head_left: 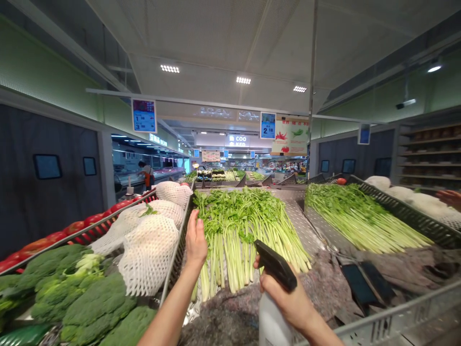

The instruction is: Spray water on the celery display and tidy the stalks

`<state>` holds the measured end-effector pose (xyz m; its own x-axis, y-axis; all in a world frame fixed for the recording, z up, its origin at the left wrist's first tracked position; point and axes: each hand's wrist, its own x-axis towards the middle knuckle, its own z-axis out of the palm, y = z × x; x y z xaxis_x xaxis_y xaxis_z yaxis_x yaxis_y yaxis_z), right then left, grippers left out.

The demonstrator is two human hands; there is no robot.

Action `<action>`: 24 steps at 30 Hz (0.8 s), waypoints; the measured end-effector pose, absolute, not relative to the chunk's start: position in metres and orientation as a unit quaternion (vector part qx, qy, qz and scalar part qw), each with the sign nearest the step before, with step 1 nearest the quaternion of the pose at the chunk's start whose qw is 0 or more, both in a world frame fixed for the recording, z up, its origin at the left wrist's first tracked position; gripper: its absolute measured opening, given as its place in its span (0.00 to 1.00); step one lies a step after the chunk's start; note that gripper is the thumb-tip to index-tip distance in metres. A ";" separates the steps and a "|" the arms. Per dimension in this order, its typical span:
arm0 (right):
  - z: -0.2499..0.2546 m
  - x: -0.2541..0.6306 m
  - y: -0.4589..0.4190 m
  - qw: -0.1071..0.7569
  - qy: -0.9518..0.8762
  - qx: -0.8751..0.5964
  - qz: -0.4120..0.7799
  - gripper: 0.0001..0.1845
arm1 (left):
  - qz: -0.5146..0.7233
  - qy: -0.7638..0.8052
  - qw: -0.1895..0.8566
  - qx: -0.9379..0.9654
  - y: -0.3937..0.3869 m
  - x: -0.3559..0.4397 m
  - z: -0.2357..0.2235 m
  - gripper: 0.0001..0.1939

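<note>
My right hand [288, 300] is wrapped around the neck of a spray bottle [272, 324] with a black trigger head and a whitish body. The nozzle points forward over the cut ends of a spread of celery [248, 216]. My left hand [196, 240] is raised at the celery's left edge, fingers stretched upward and nothing in it. Whether it touches the outer stalks I cannot tell. The celery lies with leaves at the far side and pale stalks toward me, on a perforated metal shelf [300, 218].
Left of a black divider [176, 254] lie net-wrapped white vegetables [149, 252], broccoli [97, 302] and tomatoes [75, 227]. A grey cloth [230, 317] lies in front. A phone [358, 283] rests near a mirror-like panel at right, showing reflected celery [363, 216]. A person [146, 174] stands far back.
</note>
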<state>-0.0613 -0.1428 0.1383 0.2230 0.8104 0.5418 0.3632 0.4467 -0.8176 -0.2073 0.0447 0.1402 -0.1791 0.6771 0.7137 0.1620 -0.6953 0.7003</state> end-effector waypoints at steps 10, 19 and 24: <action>0.139 0.031 -0.145 0.641 -0.477 -0.594 0.094 0.12 | 0.689 0.349 0.175 0.610 0.047 -0.211 0.142 0.24; 0.120 0.082 -0.167 0.610 -0.421 -0.671 -0.024 0.10 | 0.687 0.358 0.169 0.609 0.044 -0.204 0.141 0.23; 0.111 0.077 -0.183 0.625 -0.400 -0.670 -0.001 0.12 | 0.692 0.344 0.170 0.611 0.046 -0.200 0.138 0.22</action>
<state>0.0768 -0.1833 0.1106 0.6803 0.5350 0.5009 0.5370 0.1013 -0.8375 -0.1998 0.0456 0.1375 -0.1948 0.6554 0.7298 0.1846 -0.7062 0.6835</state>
